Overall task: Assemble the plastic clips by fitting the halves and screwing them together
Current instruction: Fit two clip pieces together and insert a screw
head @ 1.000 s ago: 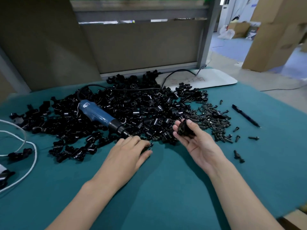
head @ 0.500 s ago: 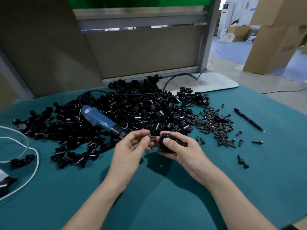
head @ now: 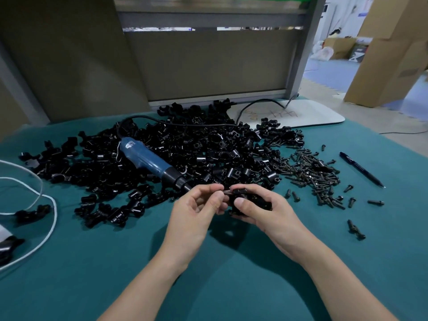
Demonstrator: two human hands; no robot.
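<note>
No legible text; screwdriver label [head: 130, 144] blurred.

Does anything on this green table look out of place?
The blue electric screwdriver lies on top of the heap of black plastic clip halves, not beside it. A few small black screws lie scattered beyond their pile, near the black pen. Nothing looks damaged.
</note>
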